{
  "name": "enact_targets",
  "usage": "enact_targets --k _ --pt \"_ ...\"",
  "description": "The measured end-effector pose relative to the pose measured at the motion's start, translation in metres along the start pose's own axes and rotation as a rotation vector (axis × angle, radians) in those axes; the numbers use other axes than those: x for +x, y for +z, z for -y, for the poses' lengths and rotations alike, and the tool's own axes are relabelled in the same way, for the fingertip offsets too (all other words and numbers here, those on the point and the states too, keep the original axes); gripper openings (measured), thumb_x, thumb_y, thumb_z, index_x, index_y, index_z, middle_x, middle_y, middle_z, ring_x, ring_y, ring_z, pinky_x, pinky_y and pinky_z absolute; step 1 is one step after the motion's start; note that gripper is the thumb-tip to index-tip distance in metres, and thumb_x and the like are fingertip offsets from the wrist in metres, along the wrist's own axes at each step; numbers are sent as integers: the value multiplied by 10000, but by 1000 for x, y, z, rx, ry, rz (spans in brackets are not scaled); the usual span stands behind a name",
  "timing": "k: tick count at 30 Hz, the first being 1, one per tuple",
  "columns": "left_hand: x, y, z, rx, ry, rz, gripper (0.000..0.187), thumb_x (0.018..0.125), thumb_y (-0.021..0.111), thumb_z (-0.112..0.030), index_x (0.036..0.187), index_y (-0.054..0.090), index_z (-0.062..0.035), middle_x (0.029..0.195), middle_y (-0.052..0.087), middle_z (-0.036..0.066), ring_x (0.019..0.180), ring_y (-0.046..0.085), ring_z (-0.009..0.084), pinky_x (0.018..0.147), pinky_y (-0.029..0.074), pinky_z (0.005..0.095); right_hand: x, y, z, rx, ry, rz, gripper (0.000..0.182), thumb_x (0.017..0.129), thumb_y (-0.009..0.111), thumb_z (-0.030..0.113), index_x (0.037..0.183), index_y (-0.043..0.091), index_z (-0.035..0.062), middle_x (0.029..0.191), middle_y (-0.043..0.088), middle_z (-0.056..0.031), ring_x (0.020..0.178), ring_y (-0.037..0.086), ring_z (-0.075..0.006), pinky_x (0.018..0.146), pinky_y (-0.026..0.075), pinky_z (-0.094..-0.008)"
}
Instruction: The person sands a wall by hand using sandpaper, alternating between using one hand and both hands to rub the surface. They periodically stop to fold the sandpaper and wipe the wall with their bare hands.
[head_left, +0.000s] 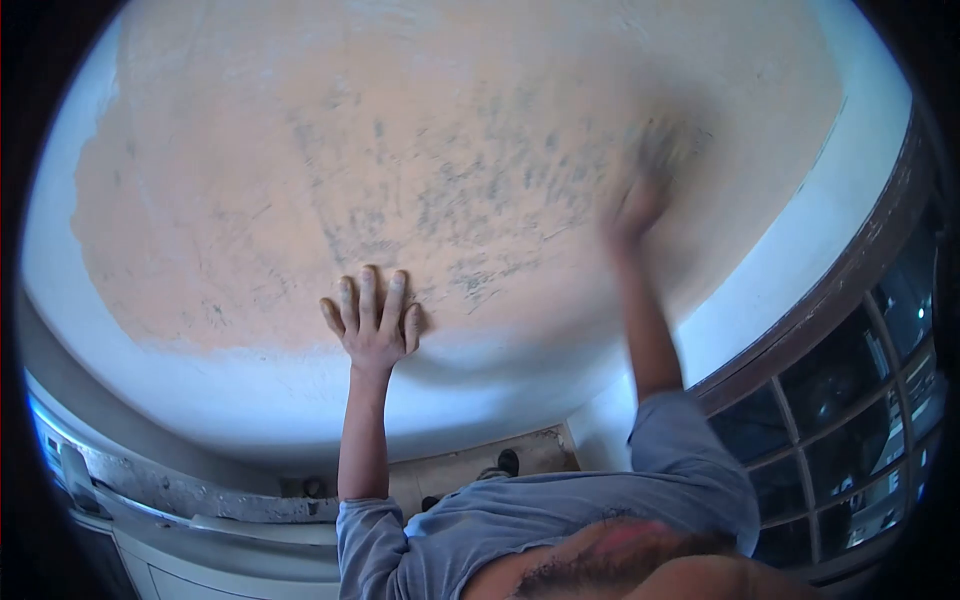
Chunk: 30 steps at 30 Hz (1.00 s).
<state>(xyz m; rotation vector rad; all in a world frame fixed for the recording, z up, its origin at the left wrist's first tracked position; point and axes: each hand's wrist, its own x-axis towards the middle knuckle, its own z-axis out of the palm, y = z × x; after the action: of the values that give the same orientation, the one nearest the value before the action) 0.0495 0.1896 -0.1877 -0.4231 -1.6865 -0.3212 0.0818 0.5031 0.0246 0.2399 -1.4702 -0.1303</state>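
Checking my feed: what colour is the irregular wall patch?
Wall patch: peach with dark grey smudges; head view.

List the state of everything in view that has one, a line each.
Rough-edged tan wall patch: smudged dark across the middle.
Bare left hand: against the patch, fingers spread.
Bare right hand: raised, blurred; contact unclear.
Blue-grey cloth shirt: worn, creased.
Brown-framed, many-paned window: panes mostly dark; open or shut unclear.

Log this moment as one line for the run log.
left hand: spread open against wall | right hand: higher up, blurred, contact unclear | wall: tan patch with dark smudges
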Motion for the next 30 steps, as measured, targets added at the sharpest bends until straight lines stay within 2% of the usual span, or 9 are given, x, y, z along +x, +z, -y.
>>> enact_targets --k 6,9,11,14,15,17,23,27,30 --pt "-2 -7 -1 -38 -10 10 442 913 464 -417 1314 578 -268 1442 440 124 1402 274 348 1154 40 551 21 -2 9 100 -47 45 470 913 405 216 1333 515 34 1367 499 -207 1333 397 -376 1127 186 -541" --pt "2 -2 0 -32 -17 -7 434 919 462 -425 1308 582 -273 1455 424 120 1411 260 338 1160 30 543 165 29 -75 -144 218 219 347 928 498 306 1015 636 0 896 658 -199 826 624 -391 718 483 -462" --pt "1 -1 -1 -26 -20 -27 431 920 462 -423 1305 584 -274 1455 425 118 1412 260 333 1161 30 540 253 18 -3 159 221 -109 424 990 401 263 1301 529 5 1413 428 -198 1360 370 -287 1134 265 -381" --pt "3 -1 -1 -25 -14 -42 452 912 466 -414 1303 589 -223 1430 444 149 1400 277 350 1159 29 540 220 38 2 -25 68 -161 425 984 405 256 1309 527 12 1392 472 -182 1328 412 -308 1131 268 -383" --pt "4 -1 -2 -33 -13 -42 446 914 463 -412 1301 590 -229 1430 447 141 1400 279 345 1160 31 538 163 69 -59 -197 -110 -147 338 936 474 283 1016 631 -5 855 648 -204 761 609 -403 663 470 -484" --pt "4 -3 -2 -47 -28 -41 437 913 474 -403 1302 590 -241 1429 455 122 1395 293 331 1160 44 532 68 27 62 77 -95 54 501 922 378 222 1373 459 19 1433 408 -231 1370 325 -385 1122 168 -563" --pt "4 -6 -1 -68 -37 -23 438 906 487 -392 1320 571 -278 1442 449 88 1389 310 309 1159 48 528 11 14 92 131 -226 176 489 896 382 159 1351 491 16 1410 461 -193 1364 369 -334 1140 139 -529" --pt "5 -6 0 -62 -17 -18 444 898 495 -396 1316 575 -271 1450 435 106 1410 264 326 1160 37 526 215 52 34 -13 12 -50 416 954 413 316 893 656 -15 856 665 -224 742 619 -406 670 478 -492" --pt "3 -3 0 -63 -24 -33 440 901 496 -395 1315 577 -270 1439 450 104 1407 271 324 1158 40 529 282 53 49 -20 97 -109 413 982 416 233 1324 518 26 1402 470 -170 1333 403 -312 1153 226 -379"
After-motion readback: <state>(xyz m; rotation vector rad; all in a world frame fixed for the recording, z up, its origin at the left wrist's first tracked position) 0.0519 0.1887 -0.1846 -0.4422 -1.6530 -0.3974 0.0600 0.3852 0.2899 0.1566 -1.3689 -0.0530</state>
